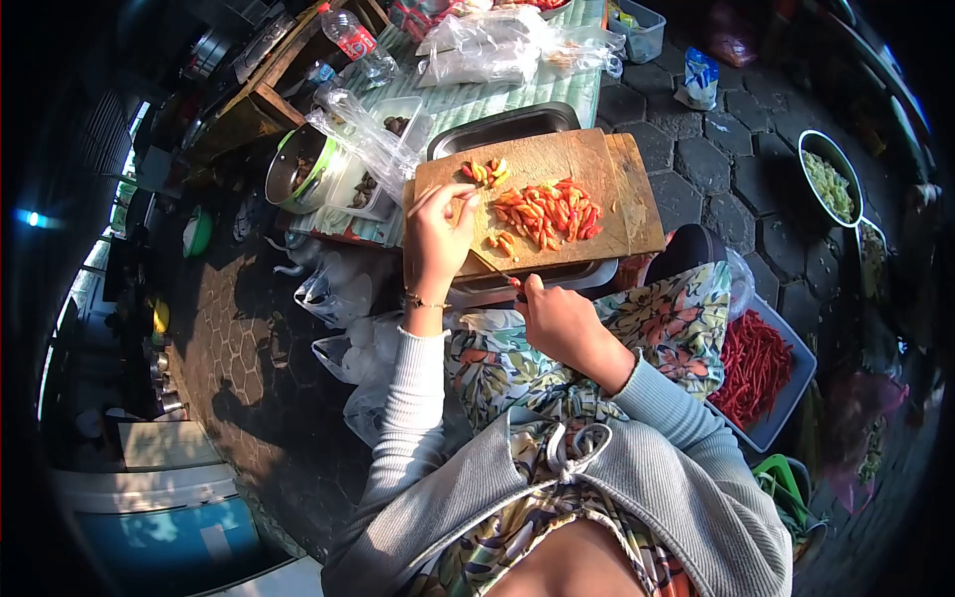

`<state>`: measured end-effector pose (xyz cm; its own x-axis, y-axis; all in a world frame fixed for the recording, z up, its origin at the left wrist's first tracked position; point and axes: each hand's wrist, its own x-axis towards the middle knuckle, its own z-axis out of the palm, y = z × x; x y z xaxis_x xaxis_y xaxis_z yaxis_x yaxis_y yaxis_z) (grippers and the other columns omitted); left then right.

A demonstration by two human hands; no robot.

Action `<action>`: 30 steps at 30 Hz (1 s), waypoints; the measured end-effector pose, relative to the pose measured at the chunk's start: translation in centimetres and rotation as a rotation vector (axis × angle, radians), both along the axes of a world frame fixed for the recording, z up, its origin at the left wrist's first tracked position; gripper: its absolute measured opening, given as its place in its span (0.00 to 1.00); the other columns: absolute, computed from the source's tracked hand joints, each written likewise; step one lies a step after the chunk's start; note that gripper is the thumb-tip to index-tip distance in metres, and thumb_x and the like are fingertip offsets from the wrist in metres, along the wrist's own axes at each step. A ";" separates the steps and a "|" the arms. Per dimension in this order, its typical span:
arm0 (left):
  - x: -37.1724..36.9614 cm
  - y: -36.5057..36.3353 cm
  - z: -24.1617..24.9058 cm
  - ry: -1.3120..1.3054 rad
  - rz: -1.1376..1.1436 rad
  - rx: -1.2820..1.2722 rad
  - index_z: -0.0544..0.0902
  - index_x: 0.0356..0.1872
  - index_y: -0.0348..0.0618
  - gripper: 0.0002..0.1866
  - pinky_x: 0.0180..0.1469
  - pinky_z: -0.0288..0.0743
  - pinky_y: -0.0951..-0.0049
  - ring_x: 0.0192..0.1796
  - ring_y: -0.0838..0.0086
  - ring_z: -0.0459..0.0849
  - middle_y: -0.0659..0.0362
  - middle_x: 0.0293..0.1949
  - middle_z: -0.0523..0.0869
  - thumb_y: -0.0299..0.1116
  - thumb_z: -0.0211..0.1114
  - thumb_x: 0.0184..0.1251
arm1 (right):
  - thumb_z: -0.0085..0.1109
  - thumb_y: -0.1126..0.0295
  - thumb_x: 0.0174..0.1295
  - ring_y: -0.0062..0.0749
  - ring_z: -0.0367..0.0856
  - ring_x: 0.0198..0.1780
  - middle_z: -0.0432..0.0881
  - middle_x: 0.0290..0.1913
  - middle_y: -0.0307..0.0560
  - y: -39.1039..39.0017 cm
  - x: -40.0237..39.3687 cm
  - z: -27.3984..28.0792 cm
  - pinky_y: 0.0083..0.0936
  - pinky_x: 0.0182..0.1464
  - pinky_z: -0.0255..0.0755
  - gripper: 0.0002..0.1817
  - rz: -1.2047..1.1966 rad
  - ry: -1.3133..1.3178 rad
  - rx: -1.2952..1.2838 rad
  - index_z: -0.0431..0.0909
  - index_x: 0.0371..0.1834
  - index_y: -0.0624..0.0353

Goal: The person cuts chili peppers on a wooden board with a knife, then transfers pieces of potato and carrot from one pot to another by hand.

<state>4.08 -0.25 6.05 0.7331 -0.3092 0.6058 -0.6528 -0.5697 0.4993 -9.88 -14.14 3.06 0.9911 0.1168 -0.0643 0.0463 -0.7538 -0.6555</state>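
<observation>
A wooden cutting board [635, 194] lies in front of me, with a large pile of cut red and orange chilies [549, 211] on it. Farther up the board sits a small group of red and yellow chilies [484, 172]. My left hand [441, 229] is over the board's left side, its fingers bent and drawn together; whatever they may hold is too small to make out. Wrapped round the handle of a knife [486, 263] is my right hand [569, 323], at the near edge. The blade points up and left toward my left hand.
Behind the board are a dark tray [502, 127], plastic bags [487, 50] and a bottle [360, 45]. A green-rimmed pot [288, 184] stands left. At right are a tub of red chilies [753, 370] and a bowl of pale green pieces [829, 184].
</observation>
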 end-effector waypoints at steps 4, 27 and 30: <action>4.2 -1.8 -2.4 0.022 -0.073 0.136 0.85 0.32 0.40 0.06 0.29 0.69 0.73 0.25 0.73 0.74 0.58 0.27 0.84 0.26 0.69 0.51 | 0.50 0.64 0.64 0.58 0.79 0.24 0.78 0.19 0.62 -1.1 0.6 -1.0 0.47 0.26 0.73 0.15 -0.057 -0.031 0.011 0.66 0.37 0.68; -1.9 -0.6 -4.7 0.016 0.028 -0.216 0.82 0.36 0.36 0.08 0.31 0.75 0.76 0.29 0.70 0.82 0.54 0.32 0.82 0.17 0.63 0.54 | 0.50 0.64 0.64 0.59 0.79 0.24 0.78 0.20 0.63 -3.3 0.5 0.1 0.48 0.26 0.73 0.14 -0.103 0.004 -0.043 0.67 0.37 0.68; -4.4 -0.3 -5.3 0.047 0.048 -0.181 0.82 0.35 0.35 0.07 0.34 0.77 0.72 0.32 0.65 0.83 0.54 0.33 0.81 0.18 0.63 0.54 | 0.50 0.65 0.64 0.60 0.79 0.25 0.78 0.20 0.63 -2.9 0.5 0.5 0.49 0.26 0.72 0.13 -0.130 -0.010 -0.053 0.66 0.36 0.66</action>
<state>-0.31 -0.56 0.80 0.7733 -0.1622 0.6129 -0.6004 -0.4982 0.6256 -9.35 -17.03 3.51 0.9983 -0.0157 -0.0568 -0.0473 -0.7875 -0.6145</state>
